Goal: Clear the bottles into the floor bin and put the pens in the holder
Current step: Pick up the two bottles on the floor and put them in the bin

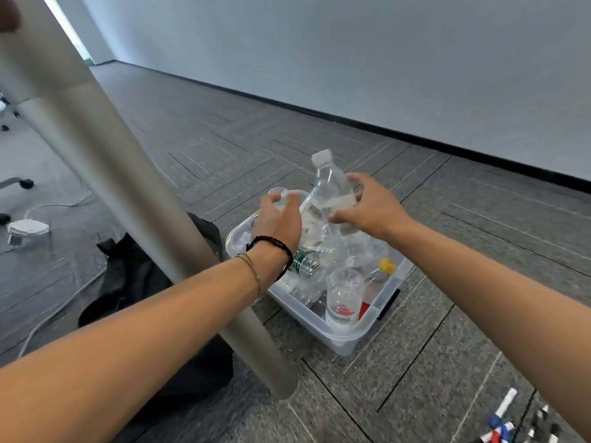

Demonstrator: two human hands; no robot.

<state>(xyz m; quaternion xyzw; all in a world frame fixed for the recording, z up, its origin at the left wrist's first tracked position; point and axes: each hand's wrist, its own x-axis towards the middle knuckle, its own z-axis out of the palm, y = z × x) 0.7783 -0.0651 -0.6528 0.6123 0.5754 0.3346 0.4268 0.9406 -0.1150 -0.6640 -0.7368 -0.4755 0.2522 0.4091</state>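
A clear plastic bin (347, 338) stands on the carpet and holds several empty bottles, one with a green label (303, 262) and one with a yellow cap (387, 265). Above its far side my right hand (371, 204) grips a clear bottle with a white cap (331, 190), tilted with the cap pointing away from me. My left hand (278, 219) holds another clear bottle (281, 195) by its end over the bin's left side. Most of that bottle is hidden behind my hand.
A thick grey table leg (134, 199) slants across the left, close to the bin. A black bag (134, 282) lies behind it. A white power strip (27, 228) and cables lie at the far left. Markers (502, 420) lie on the floor at the bottom right.
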